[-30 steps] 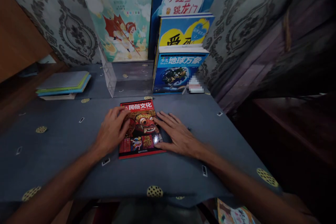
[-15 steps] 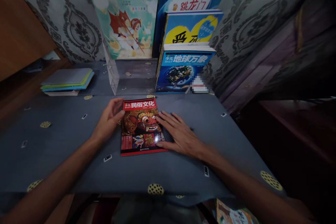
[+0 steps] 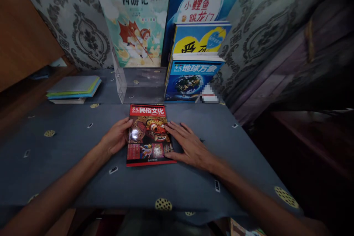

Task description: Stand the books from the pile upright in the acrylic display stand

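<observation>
One red book; my left hand slid lower, now pinching its edge, right hand spread loosely on it.

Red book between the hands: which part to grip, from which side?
I'd likely grip the red book by its left edge, coming from the left, pinching top and underside. It lies cover up and looks thin, which suits an edge pinch. The left hand is at that edge; the right hand rests over the opposite one.

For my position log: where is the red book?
In the head view, the red book is left of centre, between left hand and right hand, in front of the clear stand.
</observation>
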Motion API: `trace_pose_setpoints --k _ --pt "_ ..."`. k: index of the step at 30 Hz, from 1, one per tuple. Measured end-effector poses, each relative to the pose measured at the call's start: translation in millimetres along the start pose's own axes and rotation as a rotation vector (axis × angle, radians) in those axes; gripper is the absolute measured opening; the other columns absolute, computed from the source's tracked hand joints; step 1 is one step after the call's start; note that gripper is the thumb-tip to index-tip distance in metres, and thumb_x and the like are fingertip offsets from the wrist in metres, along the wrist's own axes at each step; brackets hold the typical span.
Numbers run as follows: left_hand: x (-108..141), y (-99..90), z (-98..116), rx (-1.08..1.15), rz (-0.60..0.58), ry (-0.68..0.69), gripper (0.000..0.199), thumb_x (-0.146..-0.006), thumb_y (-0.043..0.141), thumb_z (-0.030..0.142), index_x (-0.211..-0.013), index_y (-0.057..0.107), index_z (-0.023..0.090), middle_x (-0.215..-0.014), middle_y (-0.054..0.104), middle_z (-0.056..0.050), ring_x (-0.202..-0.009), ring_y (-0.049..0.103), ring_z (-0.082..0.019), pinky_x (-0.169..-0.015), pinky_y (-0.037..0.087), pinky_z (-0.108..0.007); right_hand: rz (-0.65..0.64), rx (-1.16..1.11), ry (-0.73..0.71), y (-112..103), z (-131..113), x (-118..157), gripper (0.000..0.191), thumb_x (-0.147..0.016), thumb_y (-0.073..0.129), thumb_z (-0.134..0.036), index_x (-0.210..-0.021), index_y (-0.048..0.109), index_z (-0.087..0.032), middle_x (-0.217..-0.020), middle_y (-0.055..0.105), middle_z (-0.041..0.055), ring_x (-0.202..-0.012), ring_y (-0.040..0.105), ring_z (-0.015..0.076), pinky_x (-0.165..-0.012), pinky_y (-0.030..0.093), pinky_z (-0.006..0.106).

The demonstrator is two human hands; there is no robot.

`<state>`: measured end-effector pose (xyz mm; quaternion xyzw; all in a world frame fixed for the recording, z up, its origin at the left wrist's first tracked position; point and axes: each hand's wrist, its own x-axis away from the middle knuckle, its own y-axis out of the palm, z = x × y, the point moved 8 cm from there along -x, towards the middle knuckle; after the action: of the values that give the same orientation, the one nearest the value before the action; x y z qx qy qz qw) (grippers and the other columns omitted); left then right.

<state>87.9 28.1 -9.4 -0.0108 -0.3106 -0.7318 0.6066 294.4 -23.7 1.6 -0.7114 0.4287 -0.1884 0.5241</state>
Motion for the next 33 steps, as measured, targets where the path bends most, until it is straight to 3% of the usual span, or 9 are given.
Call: trace_pose_setpoints --k 4,10,13,15,17,20,26,33 --pt "1.6 0.7 5.6 0.072 0.013 0.037 0.012 -0.089 0.062 0.012 -0.095 0.072 0.012 -0.088 0.079 -0.008 -0.072 0.074 -0.017 -0.068 0.061 -0.025 0.069 -0.148 0.027 -6.6 1.0 -1.5 0.081 -0.091 0.055 -0.063 -0.158 0.026 -0.027 -0.156 0.043 0.0126 -0.145 0.039 0.0318 -0.119 0.027 0.06" --pt "4.9 -3.7 11.6 0.114 0.07 0.087 0.014 -0.092 0.06 0.015 -0.096 0.073 0.011 -0.088 0.079 -0.008 -0.07 0.075 -0.018 -0.069 0.062 -0.028 0.218 -0.665 0.161 -14.1 -1.5 -13.9 0.056 -0.094 0.058 -0.044 -0.146 0.045 -0.026 -0.138 0.061 0.0109 -0.122 0.06 0.0275 -0.102 0.049 0.049" --pt "4.2 -5.8 11.7 0.135 0.077 0.089 0.015 -0.091 0.062 0.018 -0.1 0.073 0.012 -0.09 0.079 -0.008 -0.075 0.076 -0.019 -0.077 0.063 -0.031 0.278 -1.044 0.233 -7.3 -1.6 -25.9 0.043 -0.091 0.063 -0.042 -0.128 0.051 -0.025 -0.104 0.072 0.0041 -0.087 0.069 0.0177 -0.075 0.057 0.033" --pt "2.9 -7.6 12.2 0.157 0.088 0.092 0.02 -0.092 0.062 0.021 -0.107 0.072 0.013 -0.093 0.079 -0.008 -0.082 0.076 -0.021 -0.083 0.062 -0.034 0.302 -1.239 0.299 0.9 0.4 -33.9 0.037 -0.086 0.069 -0.045 -0.11 0.051 -0.025 -0.079 0.067 -0.0043 -0.059 0.059 0.0107 -0.053 0.048 0.022" --pt "1.7 -11.3 13.4 0.18 0.124 0.105 0.024 -0.095 0.057 0.022 -0.114 0.07 0.013 -0.095 0.079 -0.008 -0.086 0.076 -0.021 -0.086 0.062 -0.036 0.321 -1.383 0.357 8.3 2.1 -40.3 0.042 -0.078 0.077 -0.049 -0.096 0.048 -0.025 -0.065 0.06 -0.0096 -0.046 0.047 0.0072 -0.044 0.038 0.018" --pt "0.5 -16.3 13.7 0.202 0.173 0.114 0.028 -0.099 0.051 0.024 -0.118 0.068 0.012 -0.097 0.079 -0.008 -0.089 0.076 -0.021 -0.09 0.061 -0.037 0.281 -1.541 0.416 17.5 -1.2 -45.7 0.048 -0.069 0.083 -0.052 -0.09 0.051 -0.022 -0.063 0.06 -0.0087 -0.048 0.047 0.0061 -0.044 0.036 0.017" --pt "0.2 -10.5 7.6 0.221 0.087 0.054 0.035 -0.098 0.054 0.031 -0.127 0.065 0.015 -0.11 0.077 -0.011 -0.098 0.075 -0.025 -0.093 0.06 -0.043 0.04 -1.673 0.349 22.4 -21.8 -44.4 0.041 -0.071 0.084 -0.051 -0.087 0.067 -0.017 -0.073 0.063 -0.0034 -0.053 0.048 0.0045 -0.045 0.035 0.017" --pt "1.7 -4.4 2.8 0.251 0.019 -0.007 0.04 -0.097 0.056 0.034 -0.133 0.06 0.017 -0.114 0.076 -0.01 -0.102 0.073 -0.027 -0.094 0.059 -0.046 -0.034 -1.722 0.31 24.5 -26.0 -39.0 0.035 -0.074 0.084 -0.048 -0.086 0.07 -0.017 -0.069 0.061 -0.004 -0.054 0.049 0.0046 -0.046 0.036 0.017"
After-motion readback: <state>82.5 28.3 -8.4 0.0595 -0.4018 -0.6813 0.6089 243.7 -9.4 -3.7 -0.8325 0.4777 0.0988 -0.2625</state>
